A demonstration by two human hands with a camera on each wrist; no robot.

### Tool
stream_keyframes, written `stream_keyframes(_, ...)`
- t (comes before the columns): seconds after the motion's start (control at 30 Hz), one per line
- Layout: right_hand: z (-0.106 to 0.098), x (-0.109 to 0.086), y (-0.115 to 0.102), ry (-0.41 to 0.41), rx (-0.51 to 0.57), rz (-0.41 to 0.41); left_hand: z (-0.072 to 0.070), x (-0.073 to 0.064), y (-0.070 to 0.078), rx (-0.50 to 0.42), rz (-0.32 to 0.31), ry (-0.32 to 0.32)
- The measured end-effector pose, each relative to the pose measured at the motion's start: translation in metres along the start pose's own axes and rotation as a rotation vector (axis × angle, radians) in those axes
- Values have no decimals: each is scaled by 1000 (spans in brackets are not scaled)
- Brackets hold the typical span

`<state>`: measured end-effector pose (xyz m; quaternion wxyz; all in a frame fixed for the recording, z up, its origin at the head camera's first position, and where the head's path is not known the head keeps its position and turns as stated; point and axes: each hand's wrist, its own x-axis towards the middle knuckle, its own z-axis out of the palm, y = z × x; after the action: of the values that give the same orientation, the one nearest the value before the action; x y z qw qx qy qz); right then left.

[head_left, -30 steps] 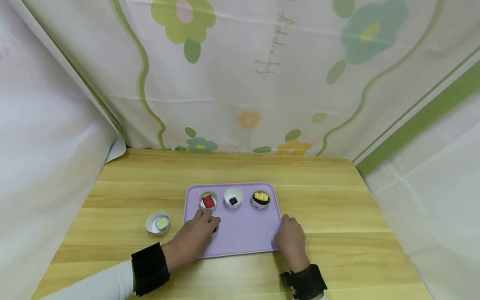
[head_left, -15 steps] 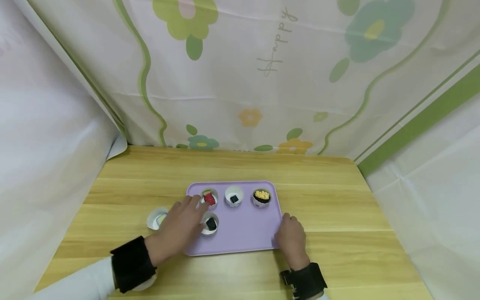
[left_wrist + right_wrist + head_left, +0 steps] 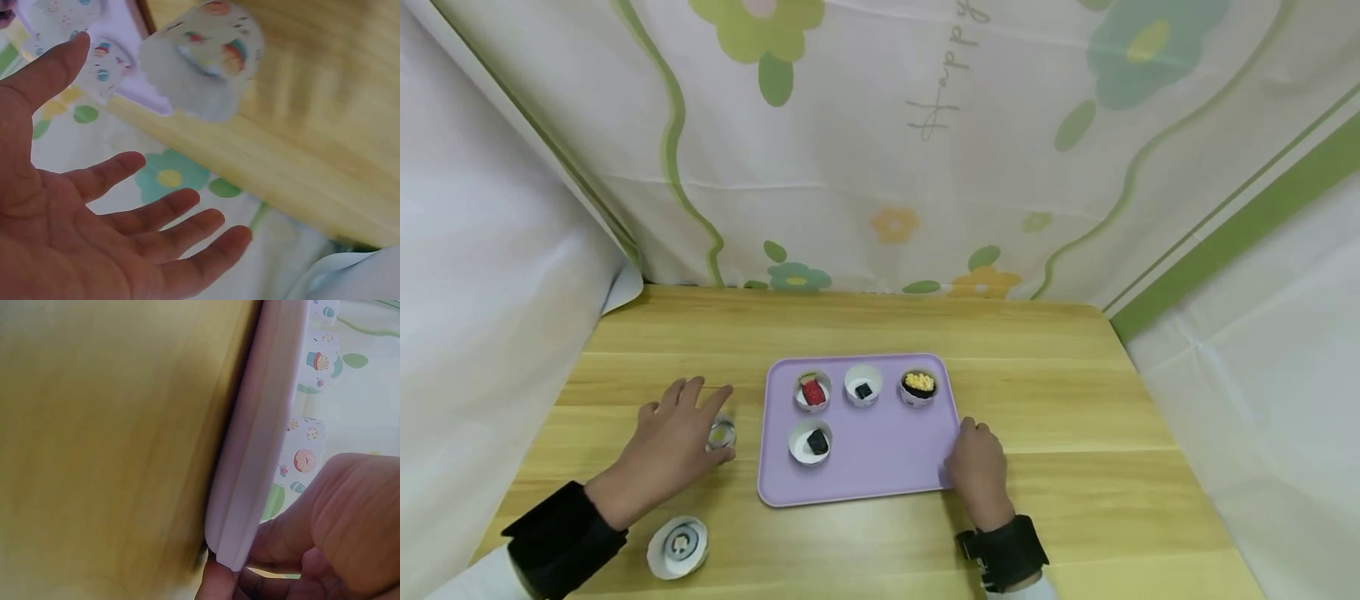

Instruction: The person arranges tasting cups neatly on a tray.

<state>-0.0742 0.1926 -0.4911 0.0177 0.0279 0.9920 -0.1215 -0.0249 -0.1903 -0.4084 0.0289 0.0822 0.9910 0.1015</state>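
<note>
My left hand (image 3: 666, 442) is spread beside a white paper cup (image 3: 722, 433) left of the tray, thumb and fingers apart on either side of it. A yellow-centred piece lies in that cup, partly hidden. The left wrist view shows the open palm (image 3: 81, 231) apart from the printed paper cup (image 3: 206, 62). My right hand (image 3: 979, 467) grips the near right corner of a lilac tray (image 3: 887, 454); in the right wrist view its fingers pinch the tray's rim (image 3: 256, 444). Nearer the front edge, another cup (image 3: 658, 554) holds a round, swirled sushi roll (image 3: 681, 543).
On the tray's far side stand cups with a red-topped piece (image 3: 812, 392), a small black piece (image 3: 864, 390) and yellow-topped sushi (image 3: 919, 384). A cup with a black-wrapped piece (image 3: 817, 442) stands near left. A flowered curtain (image 3: 850, 167) hangs behind the table.
My left hand has let go of the cup with the black-wrapped piece on the tray and moved left to the cup with the yellow-centred piece. My right hand stays on the tray corner.
</note>
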Motion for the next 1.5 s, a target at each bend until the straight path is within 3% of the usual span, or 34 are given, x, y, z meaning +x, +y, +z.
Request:
stream_keyframes(0.23, -2, 0, 0, -17, 2, 5, 10, -3, -8, -37, -41, -39)
stream_keyframes(0.67, 0, -1, 1, -1, 4, 7, 21, 0, -5, -119, -17, -12)
stream_keyframes(1.13, 1, -2, 3, 16, 21, -19, 24, 6, -9, -132, 8, -1)
stream_keyframes(1.5, -1, 0, 0, -11, 19, 4, 24, 9, -9, -124, 3, -40)
